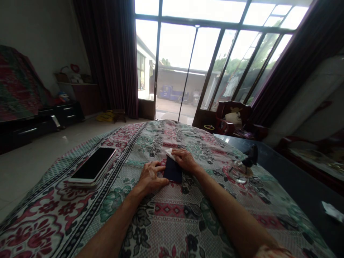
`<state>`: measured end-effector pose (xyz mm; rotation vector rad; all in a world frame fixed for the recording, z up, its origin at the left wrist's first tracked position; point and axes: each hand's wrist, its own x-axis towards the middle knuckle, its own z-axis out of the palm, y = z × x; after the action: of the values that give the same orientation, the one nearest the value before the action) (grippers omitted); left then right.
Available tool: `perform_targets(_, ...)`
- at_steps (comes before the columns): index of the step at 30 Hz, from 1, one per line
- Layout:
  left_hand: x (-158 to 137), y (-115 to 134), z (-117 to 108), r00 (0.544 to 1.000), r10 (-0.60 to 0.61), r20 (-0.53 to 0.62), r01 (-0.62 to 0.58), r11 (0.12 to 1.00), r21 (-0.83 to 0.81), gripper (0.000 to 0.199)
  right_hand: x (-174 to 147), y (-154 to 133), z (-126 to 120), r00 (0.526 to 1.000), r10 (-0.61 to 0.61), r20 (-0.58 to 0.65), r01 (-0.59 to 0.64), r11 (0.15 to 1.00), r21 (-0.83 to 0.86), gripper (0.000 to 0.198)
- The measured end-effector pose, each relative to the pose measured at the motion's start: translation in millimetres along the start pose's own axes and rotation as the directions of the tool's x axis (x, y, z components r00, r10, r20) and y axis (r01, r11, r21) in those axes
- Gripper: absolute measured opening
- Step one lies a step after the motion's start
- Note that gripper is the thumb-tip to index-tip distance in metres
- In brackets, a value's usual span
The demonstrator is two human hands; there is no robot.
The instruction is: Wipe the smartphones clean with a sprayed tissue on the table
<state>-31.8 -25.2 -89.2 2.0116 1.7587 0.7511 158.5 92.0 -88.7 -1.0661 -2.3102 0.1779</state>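
A dark smartphone (173,171) lies flat on the patterned tablecloth in front of me. My left hand (152,175) grips its left side, the thumb at the near edge and the fingertips along the side. At the far end of the phone, my right hand (185,159) presses a folded white tissue (169,154) against the screen. The fingers are closed over the tissue, so part of it is hidden. Left of both hands rests a larger white-framed device (94,165) with a black screen, stacked on another light-coloured one.
A floral tablecloth (172,225) covers the rounded table. To the right lies a clear bottle with a black spray head (249,157). Beyond it, a dark glossy surface (292,190) carries a crumpled white tissue (332,210). A wooden chair (233,113) stands near the glass doors.
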Motion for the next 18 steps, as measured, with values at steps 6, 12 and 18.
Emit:
perform_targets(6,1.9,-0.6,-0.2,1.0,0.011,-0.026,-0.012,0.999,-0.041,0.05,-36.6,-21.5,-20.1,0.981,-0.178,0.078,0.17,0.981,0.092,0.031)
perform_targets(12,5.0,-3.9,3.4,0.999,0.04,-0.026,-0.041,0.999,-0.028,0.049,-69.8,-47.6,-32.4,0.966,-0.247,0.08,0.23,0.956,0.184,0.036)
perform_targets(18,5.7,-5.7,6.8,0.998,0.001,-0.061,-0.002,1.0,-0.005,0.052,-72.6,-59.6,-33.9,0.928,-0.36,0.095,0.331,0.915,0.232,0.031)
